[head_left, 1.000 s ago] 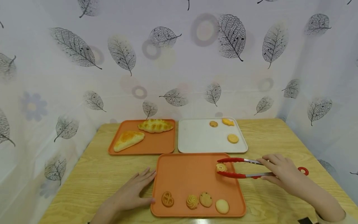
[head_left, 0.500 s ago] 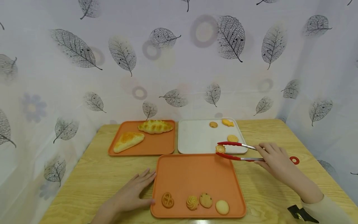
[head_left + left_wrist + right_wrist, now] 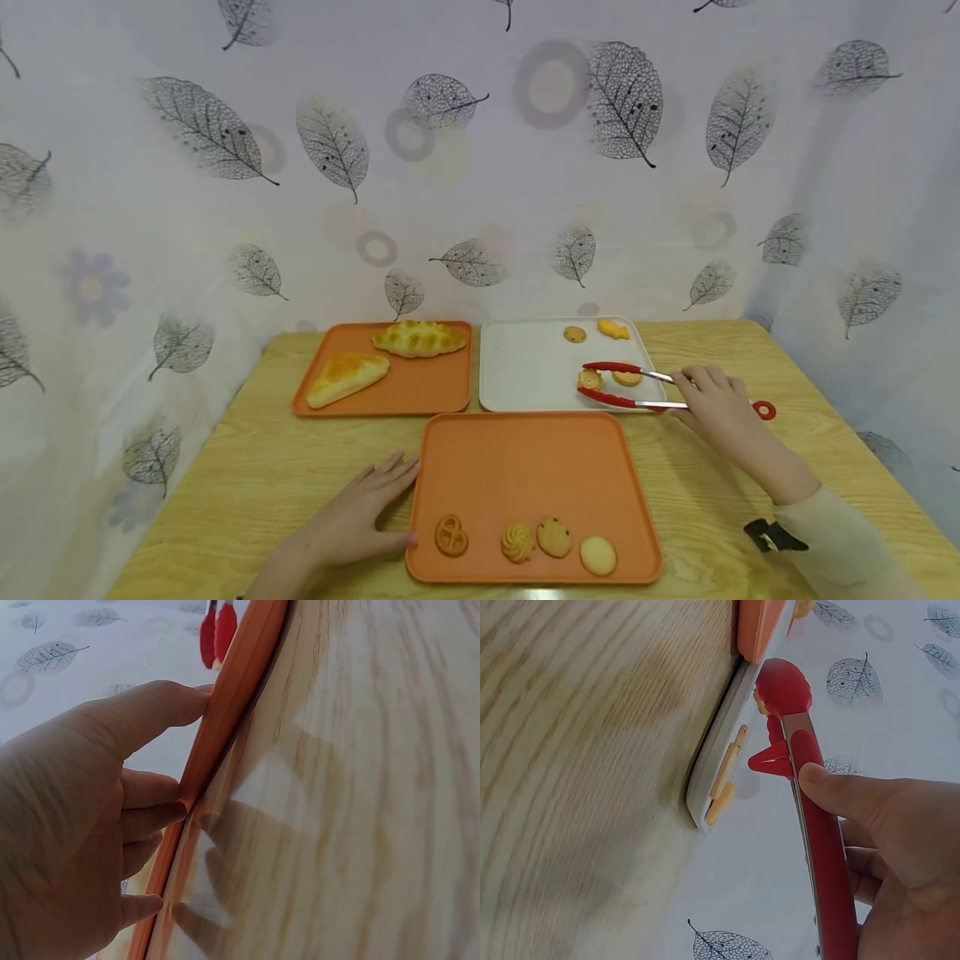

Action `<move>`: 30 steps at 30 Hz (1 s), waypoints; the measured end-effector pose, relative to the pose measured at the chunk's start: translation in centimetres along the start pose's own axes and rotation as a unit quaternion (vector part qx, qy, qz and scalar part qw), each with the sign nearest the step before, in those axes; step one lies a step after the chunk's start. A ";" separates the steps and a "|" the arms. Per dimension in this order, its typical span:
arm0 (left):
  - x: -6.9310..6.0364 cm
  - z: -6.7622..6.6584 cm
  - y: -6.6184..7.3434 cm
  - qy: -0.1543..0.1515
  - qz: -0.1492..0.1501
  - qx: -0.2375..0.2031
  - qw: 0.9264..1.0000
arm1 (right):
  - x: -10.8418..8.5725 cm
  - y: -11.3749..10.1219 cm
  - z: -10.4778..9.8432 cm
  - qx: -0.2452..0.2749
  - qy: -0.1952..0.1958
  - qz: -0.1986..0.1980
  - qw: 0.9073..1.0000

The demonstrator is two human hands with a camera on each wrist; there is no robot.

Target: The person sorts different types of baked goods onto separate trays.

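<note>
My right hand (image 3: 716,412) grips red-and-metal tongs (image 3: 611,398), thumb on one arm and fingers round the other in the right wrist view. Between the red tips sits a small ring-patterned cookie (image 3: 589,380), over the near right part of the white tray (image 3: 525,367). Just behind the upper tong arm is a round cookie (image 3: 627,377), partly covered. My left hand (image 3: 352,512) lies at the left edge of the front orange tray (image 3: 525,467), fingers extended and touching its rim. On that tray are a pretzel cookie (image 3: 451,536), a swirl cookie (image 3: 517,542), a spotted cookie (image 3: 553,537) and a plain round cookie (image 3: 597,556).
The white tray also bears a small spotted cookie (image 3: 574,334) and a fish-shaped cracker (image 3: 613,329) near its back. To its left, a second orange tray (image 3: 427,392) carries a triangular pastry (image 3: 347,379) and a long bread (image 3: 418,339). A leaf-patterned curtain (image 3: 480,167) hangs behind the table.
My right hand has carried the ring-patterned cookie in the tongs from above the front orange tray, away from me, to the white tray. My left hand has stayed in place.
</note>
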State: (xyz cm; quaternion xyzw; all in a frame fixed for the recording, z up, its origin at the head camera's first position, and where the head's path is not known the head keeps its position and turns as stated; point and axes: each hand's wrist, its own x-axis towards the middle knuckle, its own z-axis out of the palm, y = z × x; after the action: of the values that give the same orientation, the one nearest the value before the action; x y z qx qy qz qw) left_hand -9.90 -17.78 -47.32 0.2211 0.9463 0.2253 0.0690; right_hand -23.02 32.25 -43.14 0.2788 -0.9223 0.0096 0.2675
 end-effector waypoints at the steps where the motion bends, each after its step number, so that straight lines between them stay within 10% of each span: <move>1: 0.0 0.0 0.0 0.000 0.001 0.001 1.000 | 0.1 0.0 0.1 0.001 -0.004 0.004 1.000; 30: -0.1 -0.5 0.2 0.002 0.000 0.003 1.000 | 0.1 0.6 -0.4 0.049 -0.039 0.019 0.998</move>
State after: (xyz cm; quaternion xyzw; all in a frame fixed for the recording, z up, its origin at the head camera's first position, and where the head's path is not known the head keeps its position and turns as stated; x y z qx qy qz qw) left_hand -9.78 -17.83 -46.78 0.2209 0.9471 0.2231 0.0662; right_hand -23.16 32.75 -42.69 0.2738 -0.9357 0.0493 0.2170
